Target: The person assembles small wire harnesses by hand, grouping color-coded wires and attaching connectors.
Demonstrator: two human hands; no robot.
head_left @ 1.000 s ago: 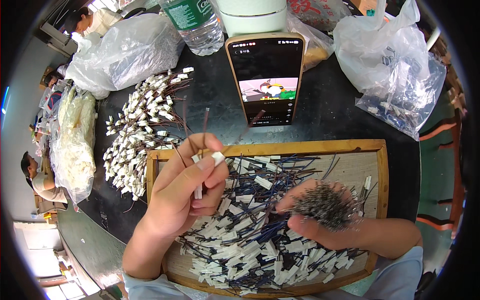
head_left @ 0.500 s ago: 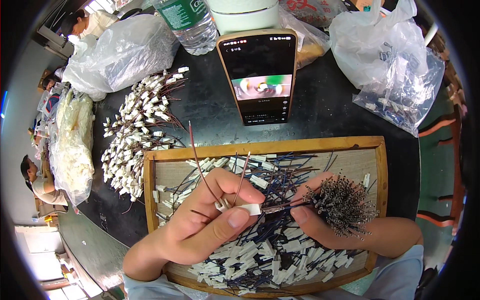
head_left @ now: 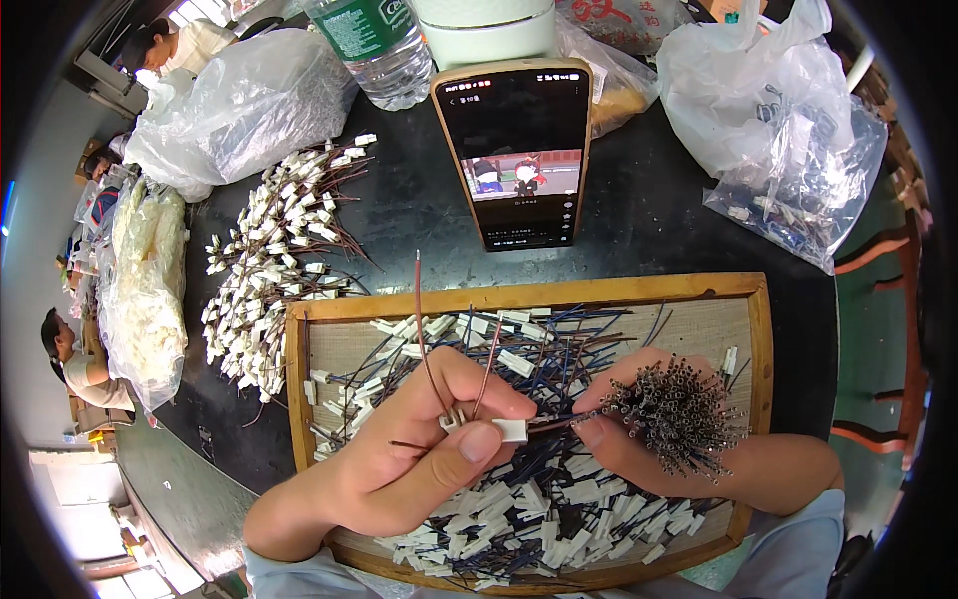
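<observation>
My left hand (head_left: 414, 449) pinches a small white plug connector (head_left: 509, 430) with thin brown wires (head_left: 427, 329) sticking up from it. My right hand (head_left: 649, 449) grips a thick bundle of short wires (head_left: 679, 409), their cut ends fanning out toward the camera. The fingertips of the two hands almost meet over a wooden tray (head_left: 519, 297). The tray is filled with several loose white connectors on dark blue wires (head_left: 539, 509).
A pile of wired white connectors (head_left: 274, 260) lies left of the tray on the dark table. A phone (head_left: 517, 150) leans upright behind the tray. Around it are a water bottle (head_left: 369, 45) and clear plastic bags (head_left: 788, 140) (head_left: 239, 100). Other people sit far left.
My left hand came down from the tray's upper left to the middle and brought the connector against the right hand's bundle. The right hand shifted slightly and turned the bundle.
</observation>
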